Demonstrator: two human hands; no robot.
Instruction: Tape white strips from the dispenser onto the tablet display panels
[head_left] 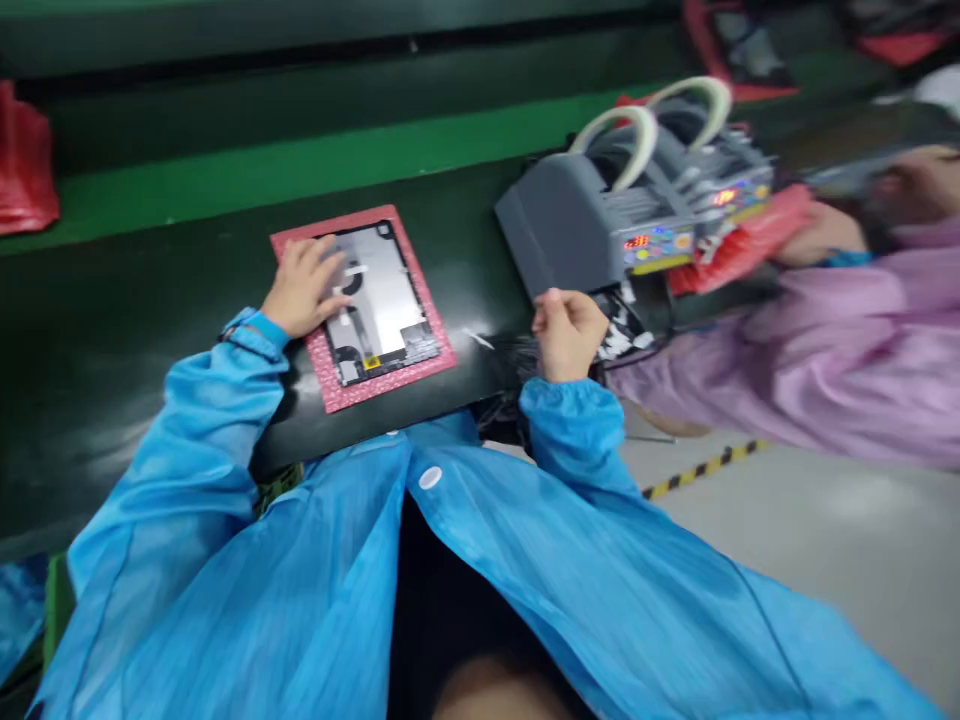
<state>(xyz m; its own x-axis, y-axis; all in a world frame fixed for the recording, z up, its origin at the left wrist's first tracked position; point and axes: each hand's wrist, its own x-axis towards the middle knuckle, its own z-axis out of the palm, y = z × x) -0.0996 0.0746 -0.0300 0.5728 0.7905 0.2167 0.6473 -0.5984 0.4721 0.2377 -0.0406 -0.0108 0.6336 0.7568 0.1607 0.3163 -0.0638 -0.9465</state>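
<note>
A flat display panel, silver with black edges and a small yellow patch, lies on a pink bubble-wrap bag. My left hand rests with spread fingers over the panel's left edge. To the right, my right hand is raised with its thumb and fingers pinched together; what they hold, if anything, I cannot make out. Just beyond that hand stands a grey tape dispenser carrying a roll of pale tape and a lit red display. A small white strip lies between the bag and my right hand.
A second tape dispenser stands beside the first. At the right, a co-worker in a pink sleeve has a hand near a red bag. Another red bag sits at far left. The dark table borders a green strip.
</note>
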